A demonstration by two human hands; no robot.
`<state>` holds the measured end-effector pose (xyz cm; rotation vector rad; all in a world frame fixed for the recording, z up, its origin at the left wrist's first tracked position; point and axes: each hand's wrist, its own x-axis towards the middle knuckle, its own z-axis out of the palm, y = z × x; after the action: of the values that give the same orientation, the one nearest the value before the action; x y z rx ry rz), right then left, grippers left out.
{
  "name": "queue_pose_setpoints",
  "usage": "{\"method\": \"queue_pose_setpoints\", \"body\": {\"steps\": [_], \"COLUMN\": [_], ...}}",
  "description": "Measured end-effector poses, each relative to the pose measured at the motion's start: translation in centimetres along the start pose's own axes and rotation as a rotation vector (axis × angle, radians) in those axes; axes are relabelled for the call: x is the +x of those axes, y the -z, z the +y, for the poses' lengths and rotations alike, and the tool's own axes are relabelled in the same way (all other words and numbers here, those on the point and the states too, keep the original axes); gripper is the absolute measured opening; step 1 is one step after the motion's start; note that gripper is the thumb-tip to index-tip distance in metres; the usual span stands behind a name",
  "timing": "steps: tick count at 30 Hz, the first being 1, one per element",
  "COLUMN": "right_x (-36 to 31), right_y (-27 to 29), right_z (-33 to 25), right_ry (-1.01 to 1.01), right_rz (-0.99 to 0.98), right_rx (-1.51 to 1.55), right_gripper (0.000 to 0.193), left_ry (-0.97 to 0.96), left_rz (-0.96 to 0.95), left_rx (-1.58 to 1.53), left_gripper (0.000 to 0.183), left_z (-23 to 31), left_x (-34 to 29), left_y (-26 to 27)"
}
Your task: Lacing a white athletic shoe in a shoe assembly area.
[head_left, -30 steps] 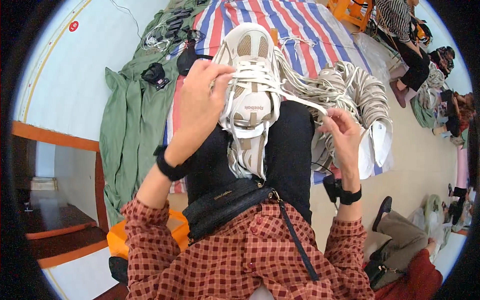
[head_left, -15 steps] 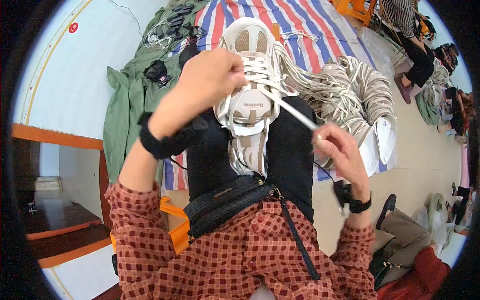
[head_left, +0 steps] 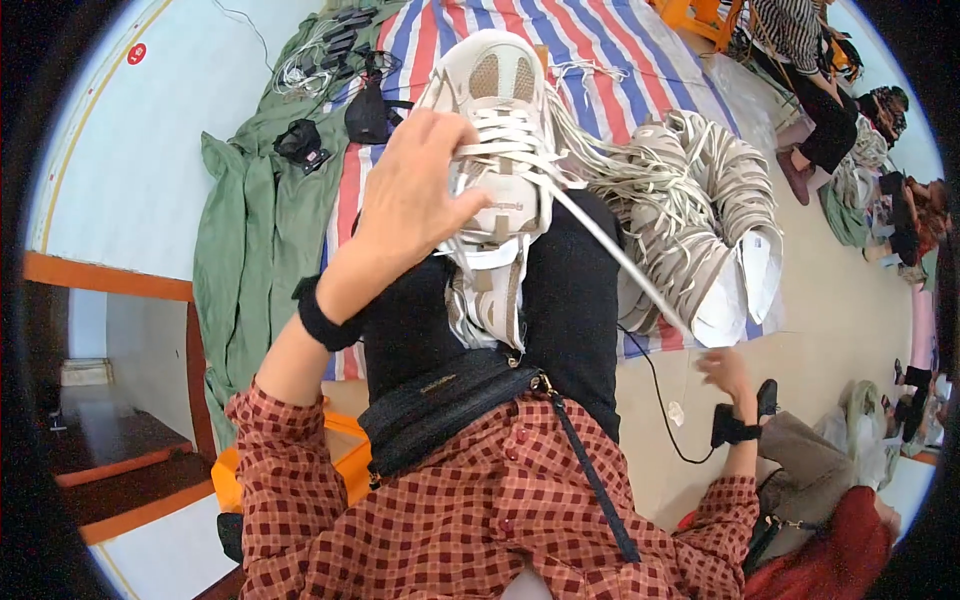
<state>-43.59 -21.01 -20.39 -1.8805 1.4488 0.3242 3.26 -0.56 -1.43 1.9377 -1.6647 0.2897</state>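
A beige and white sneaker (head_left: 515, 205) lies on my lap, toe pointing away, with white laces threaded across its front. My left hand (head_left: 410, 190) is against the sneaker's left side, thumb stretched toward the tongue and fingers apart from it near the lace rows. From the sneaker a white shoelace (head_left: 625, 260) runs taut down to the right. My right hand (head_left: 727, 370), slightly blurred, is closed at the far end of that lace, out over the floor. Beneath the laced sneaker, part of a second sneaker (head_left: 495, 310) shows between my thighs.
Several nested beige sneakers (head_left: 740, 230) with loose laces are piled to my right on a striped sheet (head_left: 600, 60). Green cloth (head_left: 265, 250) lies at left, with a black pouch (head_left: 370, 118) beside it. A black cord (head_left: 655, 390) hangs near my right wrist. Other people sit at right.
My right hand has moved down and right, drawing the lace out longer. The left hand has opened from a pinch at the laces, thumb now spread over the tongue.
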Motion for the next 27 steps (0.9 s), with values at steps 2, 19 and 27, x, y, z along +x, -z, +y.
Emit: {"method": "queue_pose_setpoints", "body": {"steps": [2, 19, 27], "right_x": [0.4, -1.5, -2.5], "right_y": [-0.7, -0.2, -0.9], "right_z": [-5.0, -32.9, -33.3], "right_ry": [0.388, 1.094, 1.122], "right_rz": [-0.144, 0.477, 0.361], "right_rx": [-0.115, 0.344, 0.278], "right_gripper": [0.017, 0.010, 0.013], "left_ry": [0.151, 0.044, 0.300], "left_rz": [0.089, -0.057, -0.349], "left_rx": [-0.148, 0.108, -0.314], "left_gripper": [0.039, 0.009, 0.007], "left_z": [0.5, 3.9, 2.4], "left_x": [-0.4, -1.2, -2.1], "left_y": [0.1, 0.9, 4.5]}}
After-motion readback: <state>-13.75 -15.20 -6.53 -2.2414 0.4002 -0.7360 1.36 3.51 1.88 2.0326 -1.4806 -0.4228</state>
